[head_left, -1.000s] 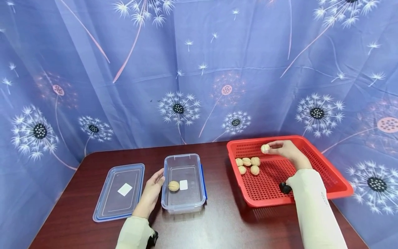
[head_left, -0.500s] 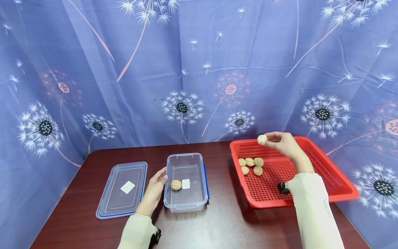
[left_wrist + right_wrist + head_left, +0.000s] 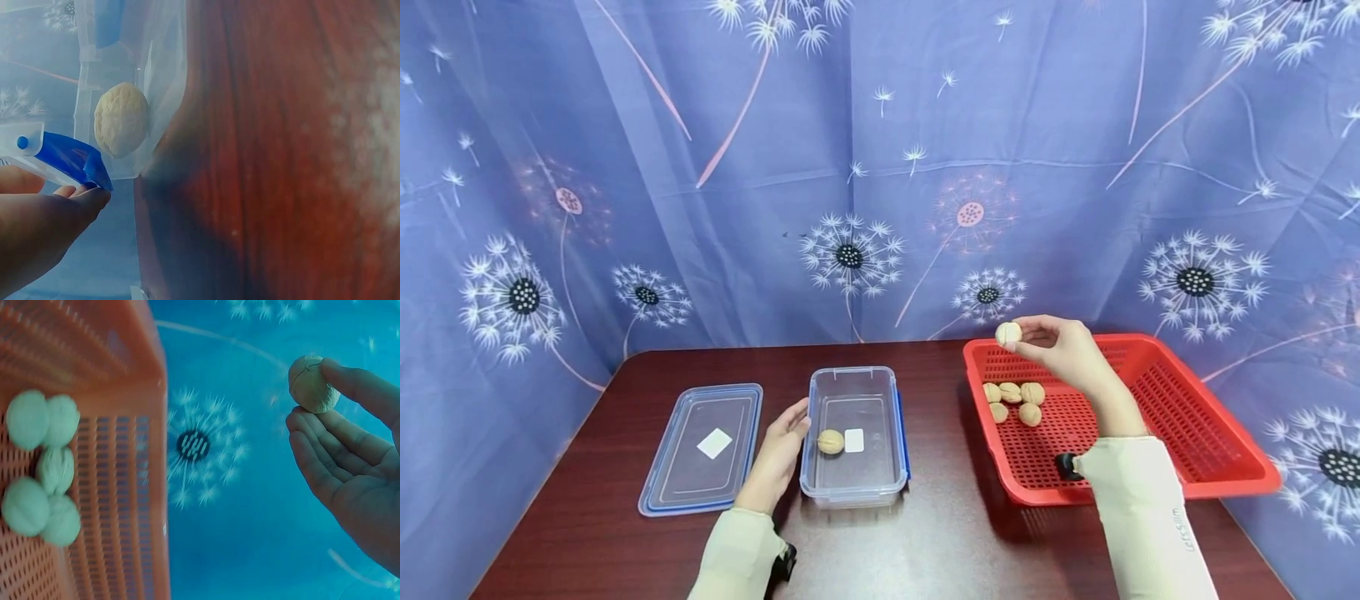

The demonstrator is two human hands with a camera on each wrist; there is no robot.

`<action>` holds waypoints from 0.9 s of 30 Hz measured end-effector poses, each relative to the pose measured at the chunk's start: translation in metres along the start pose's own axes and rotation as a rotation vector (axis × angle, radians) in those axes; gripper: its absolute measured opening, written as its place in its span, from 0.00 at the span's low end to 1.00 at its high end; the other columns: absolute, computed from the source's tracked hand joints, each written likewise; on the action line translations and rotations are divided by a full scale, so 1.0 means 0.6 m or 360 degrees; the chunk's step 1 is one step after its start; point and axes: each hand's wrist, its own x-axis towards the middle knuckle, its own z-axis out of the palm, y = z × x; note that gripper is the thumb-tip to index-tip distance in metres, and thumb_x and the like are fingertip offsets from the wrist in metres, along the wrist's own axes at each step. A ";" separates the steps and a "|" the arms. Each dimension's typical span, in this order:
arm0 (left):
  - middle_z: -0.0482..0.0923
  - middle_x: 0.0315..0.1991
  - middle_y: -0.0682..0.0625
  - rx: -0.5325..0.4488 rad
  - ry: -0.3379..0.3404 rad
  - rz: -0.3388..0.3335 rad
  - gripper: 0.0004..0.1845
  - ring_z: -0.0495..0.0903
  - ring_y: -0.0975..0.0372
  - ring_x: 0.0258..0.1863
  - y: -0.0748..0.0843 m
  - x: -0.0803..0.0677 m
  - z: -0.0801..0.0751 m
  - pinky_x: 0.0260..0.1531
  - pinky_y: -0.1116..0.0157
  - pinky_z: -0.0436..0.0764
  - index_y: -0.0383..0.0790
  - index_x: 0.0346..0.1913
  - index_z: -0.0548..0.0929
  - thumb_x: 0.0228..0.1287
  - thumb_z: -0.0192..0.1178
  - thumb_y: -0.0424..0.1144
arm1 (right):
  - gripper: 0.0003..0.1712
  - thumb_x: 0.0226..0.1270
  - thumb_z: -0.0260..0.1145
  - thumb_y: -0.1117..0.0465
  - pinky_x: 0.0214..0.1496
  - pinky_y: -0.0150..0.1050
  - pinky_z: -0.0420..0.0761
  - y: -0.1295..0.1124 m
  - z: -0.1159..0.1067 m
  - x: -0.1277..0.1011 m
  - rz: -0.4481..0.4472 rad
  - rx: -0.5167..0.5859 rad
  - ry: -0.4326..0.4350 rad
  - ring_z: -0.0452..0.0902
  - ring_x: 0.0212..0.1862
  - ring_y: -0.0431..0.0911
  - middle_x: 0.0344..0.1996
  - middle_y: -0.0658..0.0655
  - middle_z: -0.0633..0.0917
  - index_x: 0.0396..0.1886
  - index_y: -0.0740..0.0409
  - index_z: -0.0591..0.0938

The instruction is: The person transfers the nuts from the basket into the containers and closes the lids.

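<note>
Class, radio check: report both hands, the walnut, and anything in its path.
Right hand pinches walnut above red basket rim. Left hand rests against clear container, one walnut inside. Nothing between walnut and container.

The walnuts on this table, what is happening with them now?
A person's right hand pinches one walnut in its fingers, lifted above the near-left corner of the red basket. Five more walnuts lie together inside the basket. The left hand rests against the left side of a clear plastic box, which has one walnut in it. The box's lid lies flat on the table, left of the box.
</note>
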 end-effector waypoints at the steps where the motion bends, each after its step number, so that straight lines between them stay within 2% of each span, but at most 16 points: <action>1: 0.56 0.70 0.29 0.0001 0.0003 -0.0001 0.24 0.53 0.45 0.71 0.000 0.000 0.001 0.72 0.50 0.50 0.24 0.70 0.57 0.74 0.40 0.27 | 0.26 0.61 0.71 0.56 0.42 0.24 0.79 -0.005 0.005 -0.001 -0.0018 0.0007 0.0010 0.82 0.45 0.57 0.42 0.65 0.85 0.54 0.67 0.79; 5: 0.55 0.70 0.29 0.0003 0.0008 -0.0016 0.24 0.52 0.45 0.72 -0.002 -0.001 0.000 0.72 0.50 0.50 0.24 0.70 0.57 0.74 0.40 0.27 | 0.24 0.61 0.71 0.57 0.44 0.29 0.80 -0.026 0.026 -0.004 -0.0099 0.0031 0.0063 0.83 0.45 0.54 0.42 0.63 0.85 0.54 0.64 0.80; 9: 0.54 0.70 0.29 0.0020 0.0010 -0.0034 0.24 0.51 0.44 0.72 -0.005 -0.004 -0.002 0.72 0.49 0.49 0.25 0.71 0.57 0.74 0.40 0.27 | 0.23 0.60 0.72 0.58 0.49 0.39 0.81 -0.047 0.045 -0.008 -0.0178 0.0051 0.0117 0.83 0.45 0.53 0.43 0.61 0.85 0.54 0.63 0.80; 13: 0.55 0.70 0.29 0.0038 0.0020 -0.0038 0.24 0.52 0.44 0.72 -0.006 -0.005 -0.002 0.72 0.49 0.49 0.25 0.71 0.57 0.74 0.41 0.28 | 0.23 0.58 0.73 0.62 0.48 0.47 0.82 -0.068 0.064 -0.012 -0.0241 0.0074 0.0150 0.83 0.45 0.52 0.43 0.59 0.85 0.53 0.61 0.81; 23: 0.56 0.70 0.29 0.0032 0.0028 -0.0027 0.24 0.53 0.44 0.71 -0.005 -0.001 0.001 0.71 0.49 0.50 0.25 0.70 0.58 0.74 0.41 0.27 | 0.22 0.54 0.75 0.65 0.51 0.45 0.81 -0.110 0.120 -0.009 -0.0364 0.0225 0.0200 0.81 0.43 0.52 0.38 0.57 0.86 0.50 0.63 0.83; 27: 0.56 0.70 0.29 0.0024 0.0024 -0.0029 0.24 0.52 0.44 0.71 -0.003 0.000 0.003 0.71 0.49 0.50 0.25 0.70 0.58 0.74 0.41 0.27 | 0.22 0.54 0.75 0.65 0.51 0.43 0.81 -0.115 0.149 -0.008 -0.0384 0.0277 0.0164 0.81 0.43 0.52 0.38 0.57 0.86 0.49 0.63 0.83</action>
